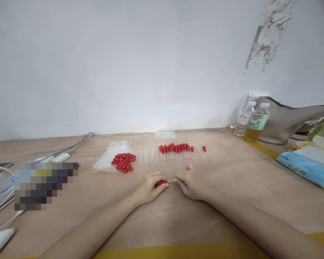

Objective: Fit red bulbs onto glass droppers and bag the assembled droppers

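Dropper point(165, 182) lay level, long axis left-right, red bulb point(161, 183) toward left, glass stem point(170, 181) toward right. Forearms rested on table point(178, 223), hands knuckles-up, meeting just in front of dropper row point(176, 149). Left hand point(150, 187) pinched bulb; right hand point(190, 184) pinched stem. Dropper bridged gap between fingertips. Loose caps point(123, 162) left of row.

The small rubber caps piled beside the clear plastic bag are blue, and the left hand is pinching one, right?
No. The head view shows the pile of small rubber caps beside the clear plastic bag is red, not blue. The left hand does pinch one red cap, against the thin clear tube in the right hand.
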### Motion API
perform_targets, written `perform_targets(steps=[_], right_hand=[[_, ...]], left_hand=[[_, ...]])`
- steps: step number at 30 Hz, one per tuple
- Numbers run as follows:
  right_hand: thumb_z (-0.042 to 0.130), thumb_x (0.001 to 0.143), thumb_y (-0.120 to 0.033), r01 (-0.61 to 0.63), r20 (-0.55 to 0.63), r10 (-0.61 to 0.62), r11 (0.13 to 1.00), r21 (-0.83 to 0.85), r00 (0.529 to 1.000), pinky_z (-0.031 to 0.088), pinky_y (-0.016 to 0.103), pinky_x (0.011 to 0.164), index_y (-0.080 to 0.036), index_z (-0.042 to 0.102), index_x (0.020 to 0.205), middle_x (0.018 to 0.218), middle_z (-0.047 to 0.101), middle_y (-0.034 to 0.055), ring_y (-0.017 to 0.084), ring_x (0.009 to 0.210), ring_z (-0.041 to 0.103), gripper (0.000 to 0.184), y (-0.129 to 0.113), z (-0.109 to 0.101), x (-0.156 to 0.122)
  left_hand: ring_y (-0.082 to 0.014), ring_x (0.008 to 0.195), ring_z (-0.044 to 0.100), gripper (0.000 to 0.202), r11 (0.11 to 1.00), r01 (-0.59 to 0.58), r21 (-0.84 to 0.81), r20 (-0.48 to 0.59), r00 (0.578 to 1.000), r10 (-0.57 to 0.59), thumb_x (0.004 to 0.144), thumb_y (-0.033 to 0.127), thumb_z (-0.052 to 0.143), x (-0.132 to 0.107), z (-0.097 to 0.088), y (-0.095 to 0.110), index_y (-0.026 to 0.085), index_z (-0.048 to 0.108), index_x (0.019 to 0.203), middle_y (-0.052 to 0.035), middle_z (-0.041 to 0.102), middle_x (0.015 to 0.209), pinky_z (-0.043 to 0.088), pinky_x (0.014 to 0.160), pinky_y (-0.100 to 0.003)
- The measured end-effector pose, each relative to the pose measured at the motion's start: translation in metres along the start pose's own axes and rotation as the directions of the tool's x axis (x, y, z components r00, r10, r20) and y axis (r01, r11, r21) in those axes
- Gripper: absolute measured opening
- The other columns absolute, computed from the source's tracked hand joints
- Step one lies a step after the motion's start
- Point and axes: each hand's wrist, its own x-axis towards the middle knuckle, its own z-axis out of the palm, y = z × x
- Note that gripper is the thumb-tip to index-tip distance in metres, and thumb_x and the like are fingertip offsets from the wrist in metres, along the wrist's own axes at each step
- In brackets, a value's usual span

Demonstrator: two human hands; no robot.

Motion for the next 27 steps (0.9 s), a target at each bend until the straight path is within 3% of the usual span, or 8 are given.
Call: perform_targets(steps=[9, 16, 19, 21, 23, 26, 27], right_hand=[[0.032, 0.087, -0.022, -0.093, 0.111, 0.082, 0.991, 0.099, 0.99, 0.027, 0.029, 0.067, -0.019, 0.053, 0.067, 0.062, 0.062, -0.0032, 0.009, 0.052, 0.048, 0.029, -0.004, 0.005, 0.001], [0.036, 0.086, -0.023, -0.074, 0.167, 0.051, 0.988, 0.134, 0.985, 0.035, 0.027, 0.065, -0.02, 0.056, 0.072, 0.066, 0.06, 0.0004, 0.013, 0.062, 0.051, 0.024, -0.007, -0.011, 0.003], [0.04, 0.082, -0.021, -0.119, 0.123, 0.094, 0.969, 0.217, 0.988, 0.038, 0.025, 0.063, -0.018, 0.056, 0.08, 0.078, 0.061, 0.0032, 0.013, 0.069, 0.052, 0.017, 0.005, -0.019, 0.001], [0.04, 0.08, -0.021, -0.231, 0.03, 0.231, 0.941, 0.247, 0.972, 0.038, 0.024, 0.063, -0.017, 0.057, 0.079, 0.079, 0.061, 0.0044, 0.014, 0.07, 0.053, 0.017, 0.023, -0.025, 0.003], [0.041, 0.078, -0.024, -0.425, -0.103, 0.46, 0.871, 0.249, 0.882, 0.038, 0.024, 0.06, -0.015, 0.058, 0.07, 0.071, 0.061, 0.0043, 0.014, 0.066, 0.053, 0.02, 0.048, -0.03, 0.008], [0.045, 0.074, -0.032, -0.769, -0.121, 0.807, 0.589, 0.248, 0.579, 0.035, 0.022, 0.052, -0.015, 0.058, 0.062, 0.056, 0.057, 0.0019, 0.013, 0.056, 0.052, 0.025, 0.087, -0.034, 0.019], [0.044, 0.074, -0.033, -0.799, -0.1, 0.834, 0.549, 0.245, 0.543, 0.034, 0.022, 0.049, -0.015, 0.057, 0.058, 0.05, 0.055, 0.0016, 0.013, 0.05, 0.05, 0.027, 0.098, -0.033, 0.023]], left_hand=[[-0.0122, 0.062, 0.05, 0.02, 0.998, -0.049, 0.051, -0.008, 0.999, 0.049, 0.083, 0.028, 0.044, -0.001, 0.002, 0.001, 0.017, 0.06, 0.079, -0.0019, 0.055, 0.068, 0.039, 0.058, -0.022], [-0.0128, 0.065, 0.052, 0.02, 1.0, -0.011, 0.023, -0.037, 0.999, 0.012, 0.081, 0.033, 0.048, -0.001, 0.0, -0.005, 0.017, 0.06, 0.084, -0.0028, 0.058, 0.074, 0.041, 0.06, -0.023], [-0.0157, 0.075, 0.052, 0.045, 0.999, 0.046, -0.009, -0.091, 0.995, -0.047, 0.07, 0.04, 0.061, -0.003, -0.004, -0.011, 0.021, 0.05, 0.109, -0.0047, 0.056, 0.095, 0.044, 0.061, -0.025], [-0.0165, 0.079, 0.051, 0.06, 0.997, 0.08, -0.003, -0.13, 0.988, -0.08, 0.066, 0.039, 0.064, -0.004, -0.007, -0.014, 0.024, 0.041, 0.119, -0.0054, 0.051, 0.105, 0.045, 0.063, -0.026], [-0.0158, 0.078, 0.05, 0.052, 0.995, 0.099, 0.015, -0.146, 0.985, -0.095, 0.07, 0.036, 0.061, -0.005, -0.008, -0.016, 0.024, 0.042, 0.117, -0.0045, 0.051, 0.103, 0.045, 0.065, -0.027], [-0.0154, 0.079, 0.05, 0.04, 0.994, 0.104, 0.018, -0.12, 0.988, -0.101, 0.074, 0.031, 0.056, -0.006, -0.009, -0.016, 0.024, 0.045, 0.112, -0.0039, 0.049, 0.102, 0.045, 0.067, -0.028], [-0.0155, 0.08, 0.05, 0.039, 0.994, 0.108, 0.011, -0.111, 0.988, -0.106, 0.075, 0.03, 0.055, -0.006, -0.009, -0.015, 0.025, 0.046, 0.112, -0.004, 0.049, 0.104, 0.045, 0.066, -0.027]])
